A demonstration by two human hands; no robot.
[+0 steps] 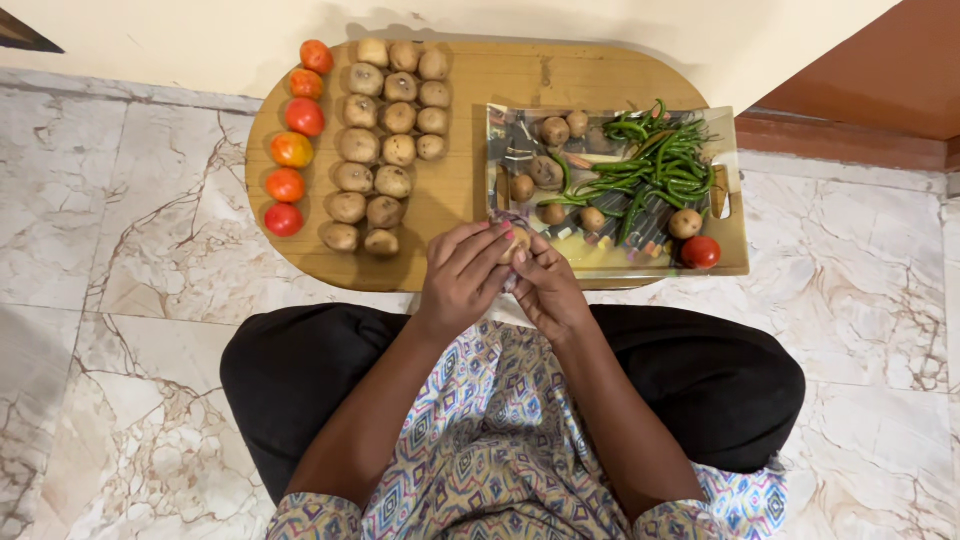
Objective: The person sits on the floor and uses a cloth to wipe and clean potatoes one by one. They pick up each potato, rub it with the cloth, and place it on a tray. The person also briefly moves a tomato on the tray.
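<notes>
Both hands meet just in front of the person's lap, at the near edge of the wooden board [470,180]. The left hand [462,280] and the right hand [548,290] are curled together around one small brown potato [517,243], which shows only between the fingertips. It looks firm, light and dry-skinned, unlikely to slip or bruise, best pinched across its middle. Beyond the left hand, potatoes [385,150] lie in rows beside a column of tomatoes [292,150]; beyond the right hand, a tray [735,150] holds green chillies [660,160], more potatoes and a tomato.
</notes>
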